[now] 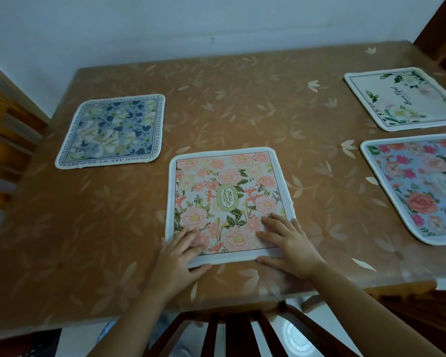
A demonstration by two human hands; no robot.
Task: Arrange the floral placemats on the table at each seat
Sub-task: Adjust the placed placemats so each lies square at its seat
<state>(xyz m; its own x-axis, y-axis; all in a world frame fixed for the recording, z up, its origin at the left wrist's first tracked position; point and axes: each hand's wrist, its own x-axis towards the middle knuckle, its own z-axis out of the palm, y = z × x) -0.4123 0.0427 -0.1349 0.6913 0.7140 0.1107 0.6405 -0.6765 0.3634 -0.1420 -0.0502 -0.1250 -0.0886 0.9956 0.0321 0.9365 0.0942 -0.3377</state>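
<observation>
Several floral placemats lie flat on the table (242,104), which has a brown leaf-patterned cover. A pink-peony mat marked "GARDEN" (227,191) sits at the near edge in front of me. My left hand (183,256) rests on its near left corner, fingers spread on top and thumb against the near edge. My right hand (289,243) lies flat on its near right corner, thumb at the edge. A blue-and-white mat (111,130) lies at the left. A white mat with green leaves (404,99) is at the far right, and a blue mat with pink roses (420,186) at the near right.
A dark wooden chair back (227,328) stands right below me against the table's near edge. Another wooden chair (8,140) stands at the left side. A white wall runs behind the table. A white round object (296,336) lies on the floor.
</observation>
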